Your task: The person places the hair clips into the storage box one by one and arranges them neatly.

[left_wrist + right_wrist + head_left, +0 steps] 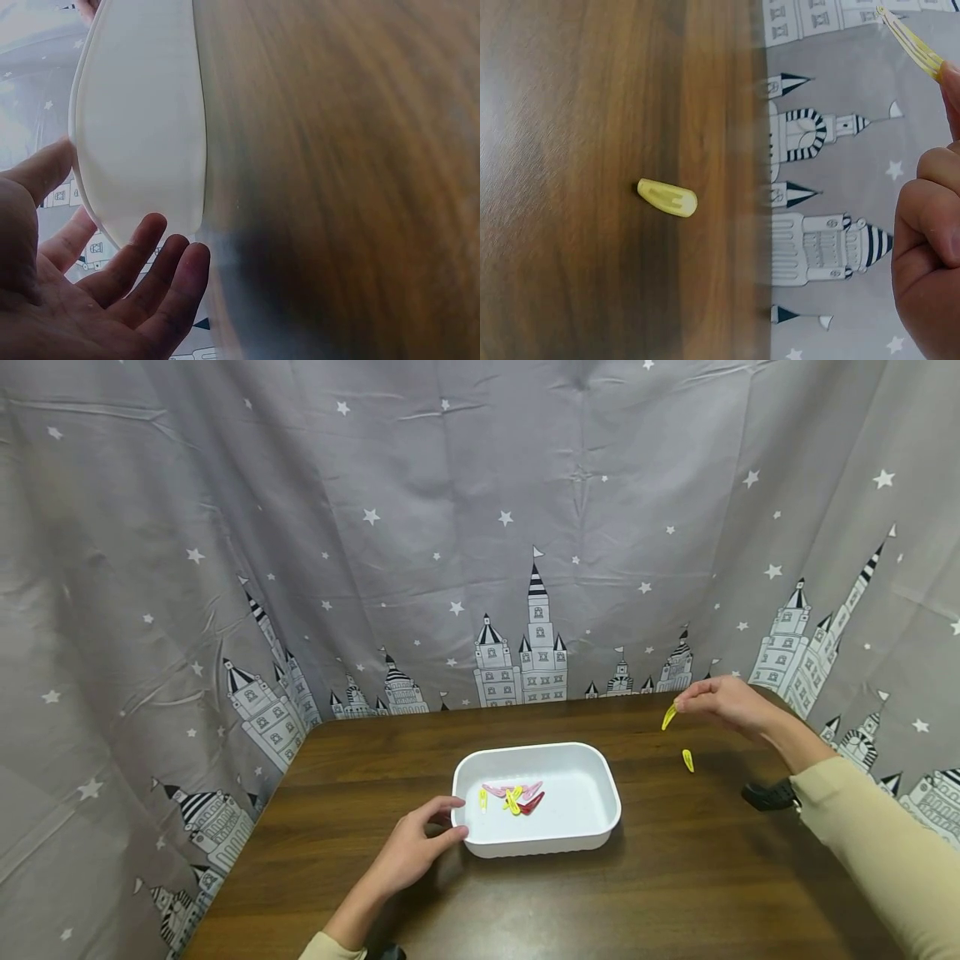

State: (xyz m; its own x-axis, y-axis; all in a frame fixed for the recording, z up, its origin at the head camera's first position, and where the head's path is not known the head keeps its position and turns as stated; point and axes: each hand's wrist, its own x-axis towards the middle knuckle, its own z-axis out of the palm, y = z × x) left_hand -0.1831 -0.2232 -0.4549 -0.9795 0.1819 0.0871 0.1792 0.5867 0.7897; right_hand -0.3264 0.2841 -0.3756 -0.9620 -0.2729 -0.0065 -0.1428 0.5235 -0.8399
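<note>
In the head view, a white tray (536,846) stands on the wooden table, with yellow, pink and red snap hair clips (532,803) lying in its left half. My left hand (420,843) rests on the tray's left end, thumb and forefinger spread along the rim. The left wrist view shows its other fingers (191,266) loosely extended beside the outer wall. Up at the right, my right hand (726,703) pinches a yellow hair clip (669,717) by one end, above the table. Below it, another yellow hair clip (687,761) lies on the wood.
A grey curtain (420,568) printed with castles and stars hangs behind the table (360,768) and around its sides. A black band (771,795) is on my right wrist, by the light sleeve.
</note>
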